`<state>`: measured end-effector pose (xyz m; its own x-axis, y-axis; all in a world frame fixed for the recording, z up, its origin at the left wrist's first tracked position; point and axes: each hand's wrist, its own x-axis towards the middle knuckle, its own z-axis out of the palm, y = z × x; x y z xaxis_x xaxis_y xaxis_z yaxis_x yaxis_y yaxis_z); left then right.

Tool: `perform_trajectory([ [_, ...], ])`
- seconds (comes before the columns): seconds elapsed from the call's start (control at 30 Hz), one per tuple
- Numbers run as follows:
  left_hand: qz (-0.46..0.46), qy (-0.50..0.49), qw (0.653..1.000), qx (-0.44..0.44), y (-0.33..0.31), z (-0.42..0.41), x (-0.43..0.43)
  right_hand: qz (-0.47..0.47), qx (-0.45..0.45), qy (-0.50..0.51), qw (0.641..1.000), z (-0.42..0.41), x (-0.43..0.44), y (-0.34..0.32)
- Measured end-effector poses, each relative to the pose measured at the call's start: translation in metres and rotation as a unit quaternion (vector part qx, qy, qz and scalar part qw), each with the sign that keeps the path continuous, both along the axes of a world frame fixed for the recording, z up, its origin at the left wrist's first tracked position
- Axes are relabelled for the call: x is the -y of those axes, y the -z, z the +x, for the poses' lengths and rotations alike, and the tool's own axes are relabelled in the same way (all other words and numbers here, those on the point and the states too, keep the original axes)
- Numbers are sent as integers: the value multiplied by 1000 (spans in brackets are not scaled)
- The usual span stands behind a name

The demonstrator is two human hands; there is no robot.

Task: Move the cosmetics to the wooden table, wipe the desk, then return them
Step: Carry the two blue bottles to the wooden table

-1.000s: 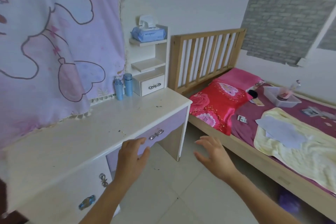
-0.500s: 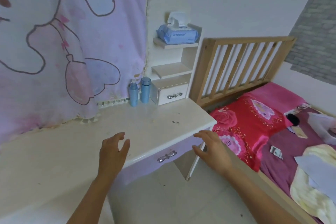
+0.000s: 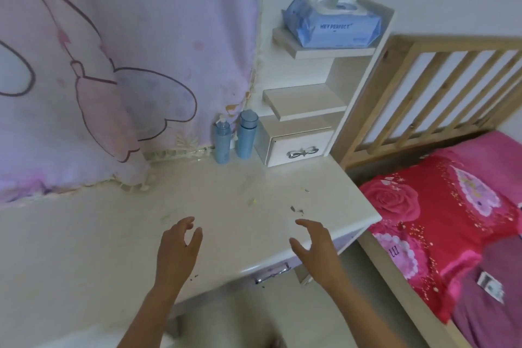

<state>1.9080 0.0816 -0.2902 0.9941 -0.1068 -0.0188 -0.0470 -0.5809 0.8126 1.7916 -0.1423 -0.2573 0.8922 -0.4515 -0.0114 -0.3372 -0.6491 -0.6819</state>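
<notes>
Cosmetics: pump bottle (image 3: 222, 141) and capped bottle (image 3: 246, 134), both blue, upright at desk (image 3: 113, 234) back corner beside small drawer unit (image 3: 296, 144), likely kept clear of workspace. Left hand (image 3: 176, 253), right hand (image 3: 317, 248): fingers loosely spread, empty, above desk front, well short of bottles.

We find the worktop (image 3: 254, 183) smooth and faintly glossy, flecked with crumbs. The bottles (image 3: 222, 141) appear to be smooth blue plastic. The hanging cloth (image 3: 113, 65) is soft and printed, the headboard (image 3: 423, 87) bare wood, the handle (image 3: 302, 152) shiny metal, and the wipes pack (image 3: 333, 28) glossy film.
</notes>
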Motion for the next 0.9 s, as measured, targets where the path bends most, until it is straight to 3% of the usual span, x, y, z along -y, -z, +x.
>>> perform_trajectory([
  [0.2,16,-88,996,2,2,27,26,45,11,-79,996,82,28,8],
  [0.5,-66,-161,985,13,-17,74,104,61,42,-183,980,176,71,-2],
  [0.67,-56,-177,983,0,-11,89,108,65,44,-200,977,213,72,-1],
  [0.9,-56,-159,986,4,-11,163,116,63,69,-144,985,273,68,-5],
])
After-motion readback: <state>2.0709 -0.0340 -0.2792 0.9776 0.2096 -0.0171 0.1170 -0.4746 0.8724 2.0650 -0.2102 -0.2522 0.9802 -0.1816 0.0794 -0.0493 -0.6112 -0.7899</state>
